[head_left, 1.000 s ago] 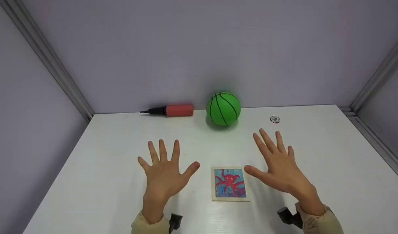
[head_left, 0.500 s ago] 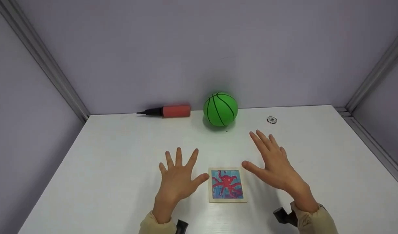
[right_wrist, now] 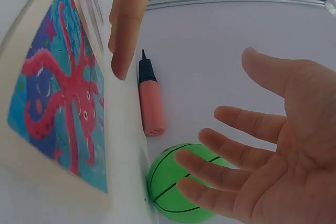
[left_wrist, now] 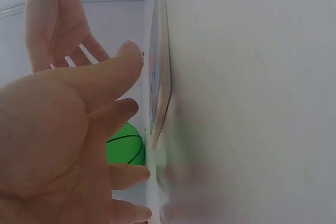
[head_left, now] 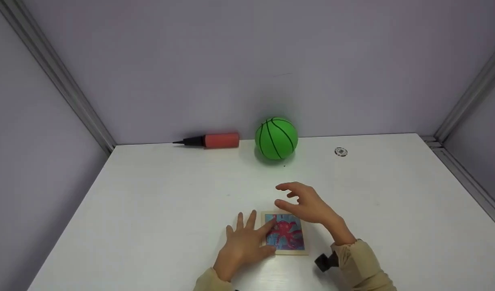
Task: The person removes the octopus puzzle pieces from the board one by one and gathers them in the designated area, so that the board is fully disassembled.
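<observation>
A square jigsaw puzzle (head_left: 289,235) with a red octopus on blue lies flat on the white table, in a pale wooden frame. Over its left edge in the head view reaches my left hand (head_left: 242,245), fingers spread, with index finger and thumb overlapping the picture. From the left wrist, the puzzle's thin edge (left_wrist: 166,66) shows beside the thumb tip. My right hand (head_left: 308,205) hovers by the far right corner of the puzzle, its fingers loosely bent with nothing between them. In the right wrist view the octopus picture (right_wrist: 68,93) faces the camera, apart from that hand's fingers.
Against the back wall rest a green ball (head_left: 276,138) with black lines and a red and black hand pump (head_left: 222,140). A black and white round chip (head_left: 341,151) lies at the back right. Grey panels and metal rails (head_left: 473,173) border the table.
My left hand has moved right and down to the puzzle's left edge. My right hand has come left toward the puzzle, its fingers bending from a wide spread.
</observation>
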The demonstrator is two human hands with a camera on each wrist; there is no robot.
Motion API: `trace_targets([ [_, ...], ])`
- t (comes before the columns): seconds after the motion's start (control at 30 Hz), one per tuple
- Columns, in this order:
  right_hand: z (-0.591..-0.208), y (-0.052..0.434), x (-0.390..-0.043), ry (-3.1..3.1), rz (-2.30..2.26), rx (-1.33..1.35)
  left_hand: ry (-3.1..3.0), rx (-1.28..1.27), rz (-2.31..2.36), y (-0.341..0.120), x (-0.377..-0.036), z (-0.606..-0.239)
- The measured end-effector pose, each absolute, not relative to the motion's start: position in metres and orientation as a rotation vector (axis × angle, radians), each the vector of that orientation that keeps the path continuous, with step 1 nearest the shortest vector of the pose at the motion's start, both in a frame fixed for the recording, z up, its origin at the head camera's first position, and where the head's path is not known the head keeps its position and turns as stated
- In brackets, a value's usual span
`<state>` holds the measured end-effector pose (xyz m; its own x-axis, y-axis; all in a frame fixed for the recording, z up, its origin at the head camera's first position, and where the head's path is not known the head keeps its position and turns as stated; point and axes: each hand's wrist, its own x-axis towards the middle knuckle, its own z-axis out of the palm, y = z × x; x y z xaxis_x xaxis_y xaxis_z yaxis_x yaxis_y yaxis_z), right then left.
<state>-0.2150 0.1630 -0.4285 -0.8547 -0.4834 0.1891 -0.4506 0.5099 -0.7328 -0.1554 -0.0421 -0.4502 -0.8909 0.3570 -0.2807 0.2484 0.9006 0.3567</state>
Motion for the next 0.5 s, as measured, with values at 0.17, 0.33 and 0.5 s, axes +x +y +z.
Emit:
trace_targets([
  [0.17, -0.436, 0.155, -0.225, 2.687, -1.28, -0.792, 2.719, 0.474, 0.413, -0.038, -0.155, -0.454],
  [0.33, -0.442, 0.157, -0.233, 2.729, -1.253, -0.761, 2.693, 0.471, 0.451, -0.038, -0.156, -0.453],
  [0.5, -0.449, 0.157, -0.237, 2.707, -1.218, -0.773, 2.674, 0.471, 0.484, -0.042, -0.155, -0.453],
])
